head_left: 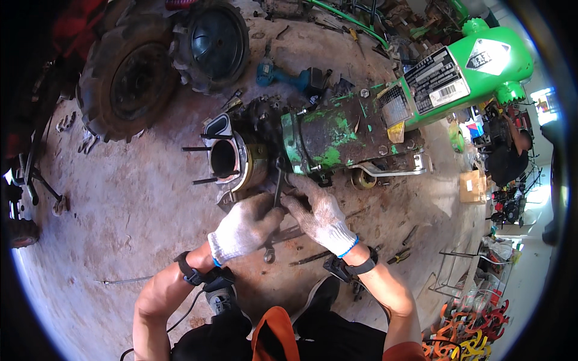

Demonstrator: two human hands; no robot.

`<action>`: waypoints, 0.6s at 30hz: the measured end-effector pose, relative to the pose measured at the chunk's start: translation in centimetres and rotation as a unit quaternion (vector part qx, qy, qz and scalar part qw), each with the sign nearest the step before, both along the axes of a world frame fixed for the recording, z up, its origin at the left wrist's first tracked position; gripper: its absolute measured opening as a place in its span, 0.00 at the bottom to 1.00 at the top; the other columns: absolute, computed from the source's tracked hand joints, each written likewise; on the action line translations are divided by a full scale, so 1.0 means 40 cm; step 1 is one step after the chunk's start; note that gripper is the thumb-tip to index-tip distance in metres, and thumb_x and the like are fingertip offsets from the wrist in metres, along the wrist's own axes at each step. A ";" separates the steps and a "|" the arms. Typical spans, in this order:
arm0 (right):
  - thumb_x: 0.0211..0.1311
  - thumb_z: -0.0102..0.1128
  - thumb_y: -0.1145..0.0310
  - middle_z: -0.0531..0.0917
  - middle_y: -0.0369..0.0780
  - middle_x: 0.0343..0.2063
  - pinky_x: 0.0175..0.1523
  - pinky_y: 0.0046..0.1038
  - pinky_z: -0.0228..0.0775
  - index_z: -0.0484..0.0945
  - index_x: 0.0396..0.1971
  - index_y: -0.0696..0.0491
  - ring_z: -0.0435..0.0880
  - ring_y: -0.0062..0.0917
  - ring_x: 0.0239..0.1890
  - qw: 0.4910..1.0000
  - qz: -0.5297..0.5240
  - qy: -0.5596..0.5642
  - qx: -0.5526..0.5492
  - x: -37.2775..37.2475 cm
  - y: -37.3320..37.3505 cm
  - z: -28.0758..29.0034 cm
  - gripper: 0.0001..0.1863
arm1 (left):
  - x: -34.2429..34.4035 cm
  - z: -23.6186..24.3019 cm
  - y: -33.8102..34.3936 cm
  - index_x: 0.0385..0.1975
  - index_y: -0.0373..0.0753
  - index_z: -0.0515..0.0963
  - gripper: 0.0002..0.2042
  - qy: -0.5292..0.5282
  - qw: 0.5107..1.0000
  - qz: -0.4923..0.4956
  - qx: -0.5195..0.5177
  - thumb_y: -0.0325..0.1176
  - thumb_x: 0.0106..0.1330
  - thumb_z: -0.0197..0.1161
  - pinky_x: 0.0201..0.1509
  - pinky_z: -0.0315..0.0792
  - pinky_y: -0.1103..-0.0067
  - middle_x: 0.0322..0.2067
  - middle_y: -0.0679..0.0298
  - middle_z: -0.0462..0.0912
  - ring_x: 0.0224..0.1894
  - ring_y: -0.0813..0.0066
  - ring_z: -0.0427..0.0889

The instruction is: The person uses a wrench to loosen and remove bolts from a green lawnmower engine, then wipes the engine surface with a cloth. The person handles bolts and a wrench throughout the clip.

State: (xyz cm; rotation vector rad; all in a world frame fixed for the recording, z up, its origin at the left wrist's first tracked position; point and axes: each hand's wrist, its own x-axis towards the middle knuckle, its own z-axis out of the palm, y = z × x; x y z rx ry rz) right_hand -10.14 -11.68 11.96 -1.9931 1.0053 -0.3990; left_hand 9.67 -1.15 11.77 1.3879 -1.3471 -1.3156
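My left hand [248, 227], in a white knit work glove, is closed around a dark wrench [278, 188]. The wrench's ring end points up at the joint between a metal cylinder block [256, 165] and a worn green machine housing [328, 141]. My right hand [324, 219], gloved likewise, is just right of the wrench. Its thumb and forefinger are apart, with the fingertips by the lower edge of the housing; whether they touch it is hard to see. Long studs stick out leftward from the block around its round bore.
A bright green part with labels [469, 66] extends to the upper right. A teal cordless power tool [289, 77] lies behind the machine. Two treaded wheels [129, 78] stand at the upper left. Pliers [399, 256] and rods lie on the floor. Another person [512, 150] is at the far right.
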 end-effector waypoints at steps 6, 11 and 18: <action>0.80 0.66 0.73 0.93 0.47 0.49 0.51 0.31 0.86 0.82 0.65 0.60 0.93 0.31 0.42 0.999 -0.014 0.012 0.042 -0.027 -0.010 -0.042 0.19 | 0.013 0.051 -0.029 0.57 0.31 0.79 0.15 0.192 0.961 0.032 0.195 0.36 0.81 0.62 0.25 0.72 0.80 0.33 0.67 0.83 0.25 0.83 0.78; 0.81 0.64 0.73 0.91 0.48 0.54 0.61 0.35 0.83 0.82 0.65 0.61 0.90 0.33 0.53 1.000 -0.013 -0.009 0.011 -0.048 -0.022 -0.068 0.19 | -0.071 -0.044 -0.027 0.59 0.29 0.77 0.17 0.048 0.997 0.067 -0.014 0.34 0.79 0.66 0.28 0.76 0.70 0.32 0.57 0.84 0.25 0.64 0.84; 0.84 0.60 0.71 0.92 0.42 0.48 0.55 0.28 0.84 0.81 0.68 0.59 0.89 0.24 0.46 0.998 -0.006 -0.042 0.042 -0.066 -0.032 -0.076 0.19 | -0.047 -0.034 -0.031 0.57 0.28 0.78 0.16 -0.101 0.984 0.042 -0.139 0.34 0.79 0.64 0.35 0.79 0.66 0.32 0.57 0.85 0.30 0.61 0.86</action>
